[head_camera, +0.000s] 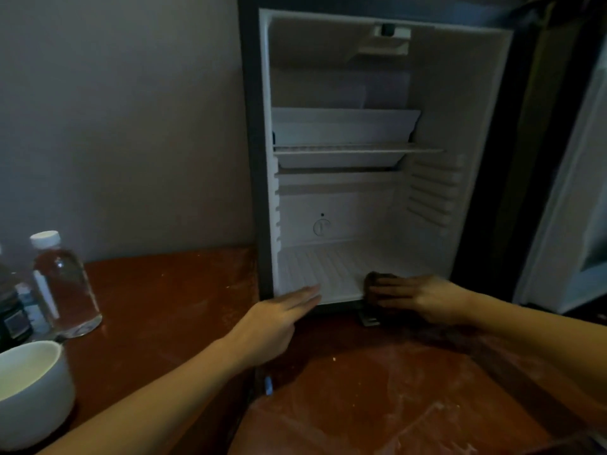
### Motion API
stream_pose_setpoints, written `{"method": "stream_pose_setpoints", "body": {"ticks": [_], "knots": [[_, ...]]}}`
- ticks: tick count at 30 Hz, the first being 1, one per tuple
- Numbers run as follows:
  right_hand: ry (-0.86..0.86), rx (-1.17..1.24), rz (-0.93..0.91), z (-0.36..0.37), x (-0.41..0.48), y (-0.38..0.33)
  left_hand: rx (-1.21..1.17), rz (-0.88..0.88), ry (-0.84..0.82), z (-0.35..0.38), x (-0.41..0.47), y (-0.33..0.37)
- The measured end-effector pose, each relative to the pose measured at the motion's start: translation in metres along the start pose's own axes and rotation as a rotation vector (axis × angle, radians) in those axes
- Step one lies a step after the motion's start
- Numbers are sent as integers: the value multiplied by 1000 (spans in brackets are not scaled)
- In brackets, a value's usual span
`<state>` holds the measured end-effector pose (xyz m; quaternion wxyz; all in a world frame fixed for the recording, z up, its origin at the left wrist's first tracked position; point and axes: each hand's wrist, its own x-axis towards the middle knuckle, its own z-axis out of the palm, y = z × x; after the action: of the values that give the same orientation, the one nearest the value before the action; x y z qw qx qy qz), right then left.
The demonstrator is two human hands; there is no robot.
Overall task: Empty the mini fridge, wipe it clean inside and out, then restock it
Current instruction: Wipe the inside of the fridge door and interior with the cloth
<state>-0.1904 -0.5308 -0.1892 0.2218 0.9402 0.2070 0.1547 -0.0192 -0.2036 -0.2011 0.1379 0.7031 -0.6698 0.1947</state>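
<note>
The only view comes from a camera on the person's head; it looks forward and somewhat down, from close range, into the open mini fridge (pixel 345 205), which fills the centre and upper right of the frame. Both forearms enter from the lower edge, and the left hand (pixel 276 320) and right hand (pixel 423 298) reach the fridge's bottom edge. The wide angle also takes in a water bottle (pixel 62 284) and a white cup (pixel 33 395) at the lower left.

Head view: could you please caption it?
Right hand presses a cloth on the fridge floor; left hand rests at its edge.
</note>
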Motion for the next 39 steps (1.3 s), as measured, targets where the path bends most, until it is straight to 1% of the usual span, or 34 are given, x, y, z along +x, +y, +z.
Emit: {"method": "stream_pose_setpoints", "body": {"ticks": [2, 4, 5, 7, 10, 13, 16, 17, 19, 20, 22, 25, 27, 30, 34, 35, 36, 37, 38, 39], "knots": [[-2, -7, 74, -5, -13, 2, -39, -60, -11, 2, 14, 6], [36, -33, 79, -4, -4, -9, -89, -142, 11, 3, 26, 7], [67, -15, 87, 0, 8, -18, -117, -178, 24, 5, 30, 6], [107, 110, 143, 13, 40, -37, -162, -226, 25, 6, 35, 5], [170, 284, 191, 20, 53, -51, -187, -238, -12, 4, 31, 2], [147, 298, 193, 11, 16, -45, -185, -221, -18, -3, 9, -9], [119, 313, 314, -4, -1, -38, -174, -218, 55, -11, -23, -18], [146, 319, 355, -9, 5, -41, -169, -225, 89, -14, -33, -21], [269, 365, 390, -18, 33, -61, -170, -269, 140, -19, -48, -22], [322, 403, 376, -23, 51, -75, -181, -298, 158, -21, -53, -21], [364, 435, 300, -31, 93, -105, -206, -330, 187, -26, -60, -18], [317, 487, 223, -27, 149, -137, -190, -304, 208, -32, -65, -15], [214, 581, 272, -17, 166, -148, -175, -290, 220, -32, -68, -15], [161, 615, 339, -12, 158, -156, -167, -282, 207, -30, -69, -13], [36, 677, 306, -33, 120, -150, -184, -258, 159, -19, -57, -6], [58, 683, 331, -39, 112, -141, -205, -260, 139, -15, -50, -3], [153, 699, 416, -40, 104, -131, -222, -269, 123, -11, -41, 0], [298, 702, 569, -38, 97, -121, -234, -286, 110, -5, -31, 4], [449, 683, 768, -33, 91, -110, -246, -308, 102, -1, -19, 8], [543, 643, 957, -27, 87, -103, -273, -333, 92, 5, -6, 14]]}}
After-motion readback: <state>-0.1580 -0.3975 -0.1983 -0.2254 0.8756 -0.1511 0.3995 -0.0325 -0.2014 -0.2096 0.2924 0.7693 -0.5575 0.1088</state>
